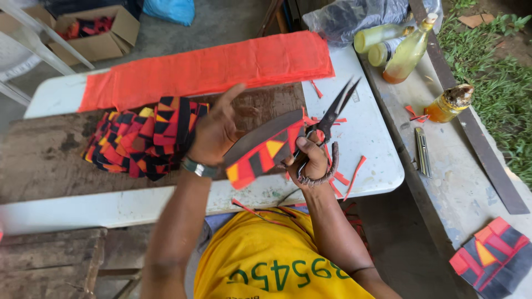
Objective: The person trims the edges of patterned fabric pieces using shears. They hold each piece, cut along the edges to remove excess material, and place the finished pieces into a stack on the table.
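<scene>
Right hand (311, 160) fingers grip open scissors (331, 115) and pinch a patterned fabric strip (265, 150) above the white bench (372, 138), left hand (217, 130) fingers spread by fabric stack (141, 138).

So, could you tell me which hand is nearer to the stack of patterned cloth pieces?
Left. The left hand overlaps the stack's right edge; the right hand, holding scissors, is farther right.
</scene>
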